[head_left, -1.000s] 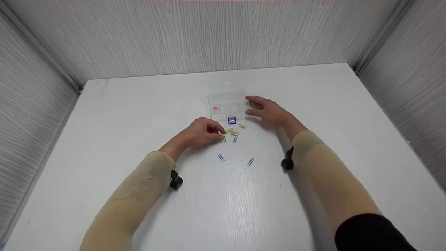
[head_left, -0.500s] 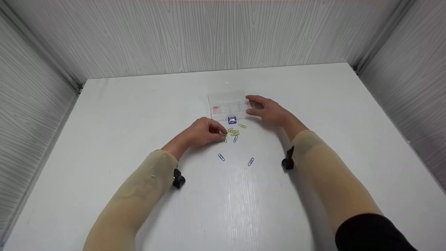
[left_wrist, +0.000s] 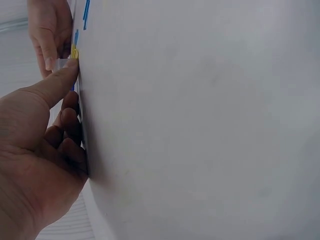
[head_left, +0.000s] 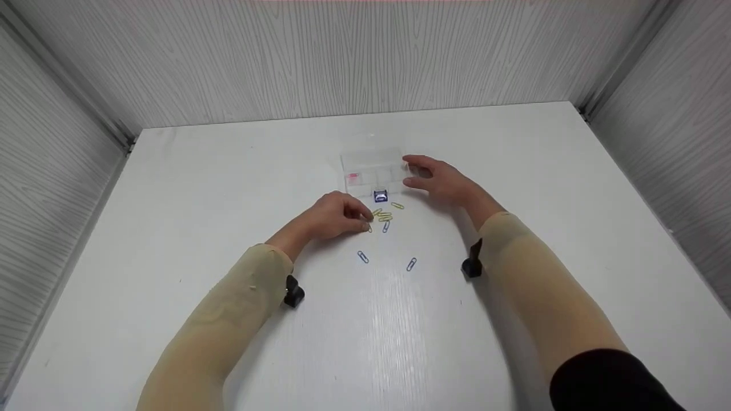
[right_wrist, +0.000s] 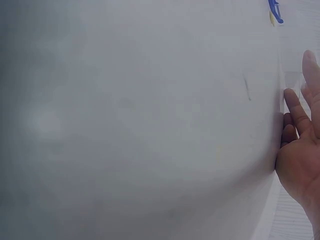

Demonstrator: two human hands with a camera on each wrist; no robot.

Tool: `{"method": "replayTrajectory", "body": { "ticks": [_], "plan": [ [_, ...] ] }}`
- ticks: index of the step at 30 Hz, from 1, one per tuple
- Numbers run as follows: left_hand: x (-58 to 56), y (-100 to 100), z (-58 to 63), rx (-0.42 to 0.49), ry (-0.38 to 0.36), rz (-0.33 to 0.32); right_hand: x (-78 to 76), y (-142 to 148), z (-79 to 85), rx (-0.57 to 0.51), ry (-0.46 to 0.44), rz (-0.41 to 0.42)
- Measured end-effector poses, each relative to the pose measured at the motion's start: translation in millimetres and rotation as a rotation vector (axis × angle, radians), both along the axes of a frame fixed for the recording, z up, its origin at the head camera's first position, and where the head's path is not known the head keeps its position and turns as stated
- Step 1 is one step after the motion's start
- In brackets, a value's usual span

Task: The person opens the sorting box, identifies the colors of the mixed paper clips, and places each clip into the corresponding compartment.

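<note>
In the head view my left hand (head_left: pixel 334 217) pinches a yellow paper clip (head_left: pixel 370 229) on the white table, thumb and index tips close together. The clip mostly hides under the thumb. Several more yellow paper clips (head_left: pixel 385 217) lie beside the fingertips, with a blue paper clip (head_left: pixel 386 227) just in front. Behind them stands a clear plastic compartment box (head_left: pixel 368 191) with its lid raised. Something pink (head_left: pixel 354 177) sits in its left compartment. My right hand (head_left: pixel 442 181) rests at the box's right end, thumb and index finger spread apart and touching it.
A shiny blue-purple square piece (head_left: pixel 381 196) is at the box's front edge. Two blue paper clips, a left one (head_left: pixel 362 257) and a right one (head_left: pixel 411 264), lie nearer on the table (head_left: pixel 365 342). Grained panels (head_left: pixel 342 63) stand behind and at both sides.
My left hand has shifted slightly right, and its thumb now covers most of the yellow paper clip that showed beside it earlier. The right hand has stayed at the box.
</note>
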State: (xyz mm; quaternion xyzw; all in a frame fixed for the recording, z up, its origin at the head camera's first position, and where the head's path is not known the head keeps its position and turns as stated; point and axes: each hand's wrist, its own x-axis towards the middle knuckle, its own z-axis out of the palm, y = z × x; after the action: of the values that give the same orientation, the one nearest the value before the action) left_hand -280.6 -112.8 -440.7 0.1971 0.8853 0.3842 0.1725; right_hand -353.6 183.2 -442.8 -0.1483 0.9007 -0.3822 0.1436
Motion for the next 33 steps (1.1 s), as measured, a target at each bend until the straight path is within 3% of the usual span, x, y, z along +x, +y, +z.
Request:
{"method": "replayTrajectory", "body": {
  "ticks": [21,33],
  "plan": [
    [-1.6,-0.4,-1.3,-0.019,0.030,-0.031,-0.3,-1.8,0.0,-0.021,-0.016,-0.014],
    [-2.6,0.7,-7.8,0.030,0.006,-0.020,2.7,0.1,-3.7,0.002,-0.019,-0.037]
  ]
}}
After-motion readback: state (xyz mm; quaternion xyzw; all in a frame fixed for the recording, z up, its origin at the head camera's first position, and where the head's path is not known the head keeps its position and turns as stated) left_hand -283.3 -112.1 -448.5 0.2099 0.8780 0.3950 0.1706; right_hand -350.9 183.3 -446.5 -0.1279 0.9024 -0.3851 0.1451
